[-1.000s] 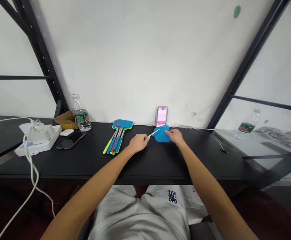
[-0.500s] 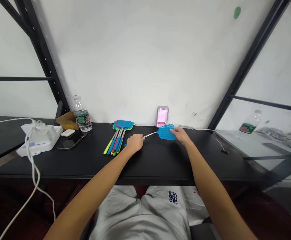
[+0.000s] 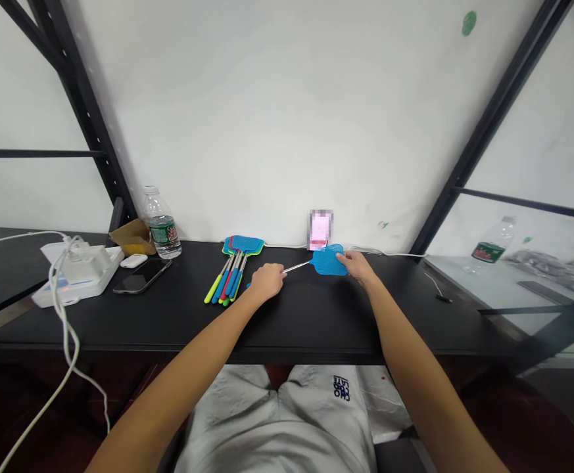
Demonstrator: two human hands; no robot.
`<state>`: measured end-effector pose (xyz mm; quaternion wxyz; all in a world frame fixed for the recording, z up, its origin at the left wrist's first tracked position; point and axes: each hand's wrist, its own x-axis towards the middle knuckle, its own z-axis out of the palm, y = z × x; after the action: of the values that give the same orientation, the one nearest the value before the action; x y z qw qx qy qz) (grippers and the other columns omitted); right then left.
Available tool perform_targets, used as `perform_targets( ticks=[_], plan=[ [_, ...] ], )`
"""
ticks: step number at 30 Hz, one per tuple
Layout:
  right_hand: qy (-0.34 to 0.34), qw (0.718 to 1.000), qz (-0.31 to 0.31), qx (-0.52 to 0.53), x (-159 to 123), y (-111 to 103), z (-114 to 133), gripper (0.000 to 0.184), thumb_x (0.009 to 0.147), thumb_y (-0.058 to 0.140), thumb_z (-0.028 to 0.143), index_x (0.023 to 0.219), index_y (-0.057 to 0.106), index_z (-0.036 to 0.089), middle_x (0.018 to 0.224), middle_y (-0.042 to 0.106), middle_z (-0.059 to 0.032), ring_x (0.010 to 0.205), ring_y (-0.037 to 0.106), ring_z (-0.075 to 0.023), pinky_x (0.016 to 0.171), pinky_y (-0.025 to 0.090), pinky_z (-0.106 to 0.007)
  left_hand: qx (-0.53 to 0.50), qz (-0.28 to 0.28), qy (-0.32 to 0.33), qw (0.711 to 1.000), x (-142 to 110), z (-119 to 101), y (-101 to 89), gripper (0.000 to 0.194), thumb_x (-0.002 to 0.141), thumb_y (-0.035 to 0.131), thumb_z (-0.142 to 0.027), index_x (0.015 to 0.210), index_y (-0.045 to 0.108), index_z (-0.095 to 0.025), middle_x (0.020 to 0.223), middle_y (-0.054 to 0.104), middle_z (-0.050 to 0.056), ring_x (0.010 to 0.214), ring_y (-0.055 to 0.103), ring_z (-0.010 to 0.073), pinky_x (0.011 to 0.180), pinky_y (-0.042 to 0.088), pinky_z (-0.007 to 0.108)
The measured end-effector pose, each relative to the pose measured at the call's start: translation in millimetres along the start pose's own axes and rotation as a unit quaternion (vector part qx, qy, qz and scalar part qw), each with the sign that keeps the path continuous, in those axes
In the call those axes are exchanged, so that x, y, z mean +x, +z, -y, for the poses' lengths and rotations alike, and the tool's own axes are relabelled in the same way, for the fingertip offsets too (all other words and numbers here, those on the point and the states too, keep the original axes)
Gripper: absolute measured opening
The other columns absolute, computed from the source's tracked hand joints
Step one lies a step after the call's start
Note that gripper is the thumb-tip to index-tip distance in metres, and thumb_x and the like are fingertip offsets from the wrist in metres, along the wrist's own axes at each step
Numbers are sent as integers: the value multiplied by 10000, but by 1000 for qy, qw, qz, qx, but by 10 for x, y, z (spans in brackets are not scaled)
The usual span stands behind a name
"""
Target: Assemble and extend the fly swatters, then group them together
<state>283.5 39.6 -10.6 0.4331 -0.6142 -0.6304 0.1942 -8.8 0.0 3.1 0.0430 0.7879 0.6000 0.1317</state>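
My left hand is closed around the blue-gripped handle of a fly swatter, with the grip's end showing past my fingers. The swatter's thin metal shaft runs up and right to its blue mesh head. My right hand pinches the right edge of that head. Several more fly swatters with blue, green, yellow and red parts lie bunched on the black desk, left of my left hand.
A blurred upright object stands behind the swatter head. Further left are a water bottle, a smartphone, an earbud case, a cardboard piece and a white charger tray with white cables. Black metal shelf frames stand on both sides.
The blue swatter has shifted right with my right hand. My hands have moved farther apart, and my left hand now sits lower on the handle, near its end.
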Motion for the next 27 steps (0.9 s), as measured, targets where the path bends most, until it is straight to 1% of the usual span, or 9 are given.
perform_targets(
  ticks=[2,5,8,12,15,21,27],
  plan=[
    [-1,1000,-21,-2,23,-3,-27,385,763,503,558,633,451,199,591,426,19,559,393,-124,505,294,-246,-5,4,18,1000,-3,-2,-3,287,918,412,-388,903,650,-227,982,680,106,933,640,261,761,458,335],
    [14,999,-47,-1,50,0,-55,371,771,508,544,649,469,196,600,451,11,576,417,-134,512,317,-247,-13,4,58,998,-4,-2,8,293,923,403,-398,889,641,-231,954,681,95,915,638,247,745,448,313],
    [34,998,-49,3,53,10,-52,347,793,513,519,699,513,185,615,505,-4,595,469,-148,526,354,-249,-18,-3,83,996,-1,3,31,300,929,391,-403,880,632,-231,933,680,86,897,636,234,724,439,296],
    [50,998,-28,7,31,24,-21,318,823,524,477,773,567,166,663,581,-32,626,536,-161,548,397,-250,-20,-11,88,996,2,8,49,306,936,387,-411,886,629,-231,923,679,79,884,632,219,712,429,278],
    [49,999,-20,2,19,29,-9,332,833,533,471,845,609,148,711,624,-54,671,577,-174,586,429,-254,-15,-9,84,996,-4,-2,42,305,938,388,-404,893,635,-231,926,676,77,895,632,215,721,430,275],
    [49,998,-31,-16,-2,34,18,388,818,578,498,956,648,142,809,672,-89,768,613,-212,643,463,-278,-12,-7,75,997,-22,-22,20,309,943,389,-394,903,648,-231,944,681,81,916,636,220,742,439,287],
    [36,998,-38,-16,-51,33,97,391,817,582,507,962,648,150,846,681,-89,805,616,-220,651,463,-275,-15,-7,85,996,-14,-6,33,319,945,382,-395,915,654,-230,954,683,85,932,632,222,769,435,290]
  ],
)
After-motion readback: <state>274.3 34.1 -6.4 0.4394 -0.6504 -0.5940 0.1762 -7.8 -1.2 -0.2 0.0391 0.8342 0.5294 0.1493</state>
